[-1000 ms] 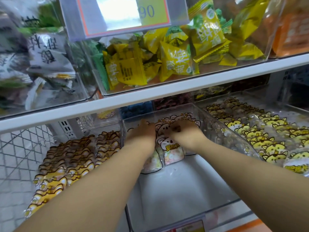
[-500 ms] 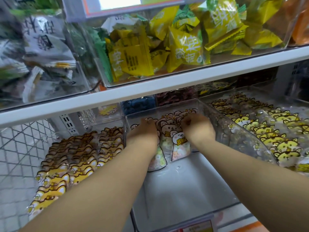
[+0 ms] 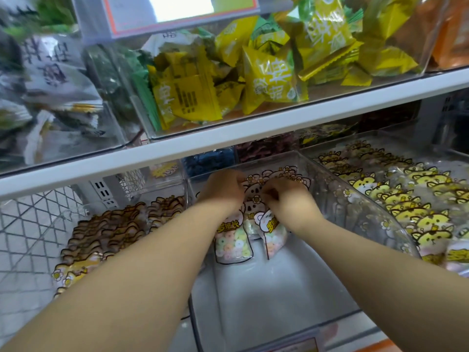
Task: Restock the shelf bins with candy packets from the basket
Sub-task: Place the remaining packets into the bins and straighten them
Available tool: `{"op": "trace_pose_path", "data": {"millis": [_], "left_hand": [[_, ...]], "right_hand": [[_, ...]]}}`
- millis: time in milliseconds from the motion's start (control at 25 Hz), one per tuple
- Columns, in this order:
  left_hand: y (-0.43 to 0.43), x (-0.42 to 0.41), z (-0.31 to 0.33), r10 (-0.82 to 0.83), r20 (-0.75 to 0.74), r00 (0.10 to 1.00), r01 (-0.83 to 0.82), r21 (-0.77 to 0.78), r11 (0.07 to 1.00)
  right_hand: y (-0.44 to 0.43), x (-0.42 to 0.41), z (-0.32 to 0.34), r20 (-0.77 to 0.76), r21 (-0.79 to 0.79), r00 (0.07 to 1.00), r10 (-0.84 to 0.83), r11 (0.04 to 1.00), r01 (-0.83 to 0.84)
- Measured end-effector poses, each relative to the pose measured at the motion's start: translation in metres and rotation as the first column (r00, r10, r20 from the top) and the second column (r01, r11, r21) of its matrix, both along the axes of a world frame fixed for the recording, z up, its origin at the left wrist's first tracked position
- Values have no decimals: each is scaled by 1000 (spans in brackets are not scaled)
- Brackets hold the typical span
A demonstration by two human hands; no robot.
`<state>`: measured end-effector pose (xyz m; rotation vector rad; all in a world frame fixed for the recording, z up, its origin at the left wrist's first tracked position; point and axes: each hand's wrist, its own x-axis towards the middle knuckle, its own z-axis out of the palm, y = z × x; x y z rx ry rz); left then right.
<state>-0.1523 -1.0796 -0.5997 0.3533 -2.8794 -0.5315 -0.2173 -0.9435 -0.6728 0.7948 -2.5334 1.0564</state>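
Observation:
A clear shelf bin [image 3: 337,199] on the lower shelf holds a short row of bear-print candy packets [image 3: 233,242] filled with pastel rings, standing at its back half. My left hand [image 3: 223,189] and my right hand [image 3: 286,196] both reach into the bin, fingers curled on the tops of the packets. The fingertips are hidden among the packets. The front half of the bin floor [image 3: 274,288] shows bare white. No basket is in view.
A left bin holds brown-and-yellow packets [image 3: 106,232]; a right bin holds yellow cat-print packets [image 3: 418,199]. The white upper shelf edge [image 3: 253,138] hangs just above my hands, carrying bins of yellow wrapped sweets [image 3: 253,69]. A wire grid [image 3: 30,224] lies at far left.
My right hand has shifted left toward my left hand over the packet tops. A front packet now leans forward beside the left one. The view has tilted slightly lower.

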Motion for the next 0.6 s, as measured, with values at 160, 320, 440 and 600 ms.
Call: {"op": "trace_pose_path", "data": {"millis": [160, 320, 440, 600], "left_hand": [[-2, -20, -10, 0, -19, 1000, -2, -112, 994], [0, -22, -16, -33, -18, 999, 24, -375, 927], [3, -21, -16, -75, -1, 997, 63, -527, 847], [4, -19, -11, -48, 16, 999, 48, -586, 809]], "right_hand": [[-3, -1, -7, -2, -35, 999, -49, 998, 49], [-7, -2, -9, 23, -42, 996, -85, 995, 86], [-7, -4, -10, -24, -65, 992, -121, 991, 119], [-8, -2, -9, -65, -73, 983, -173, 983, 168]]}}
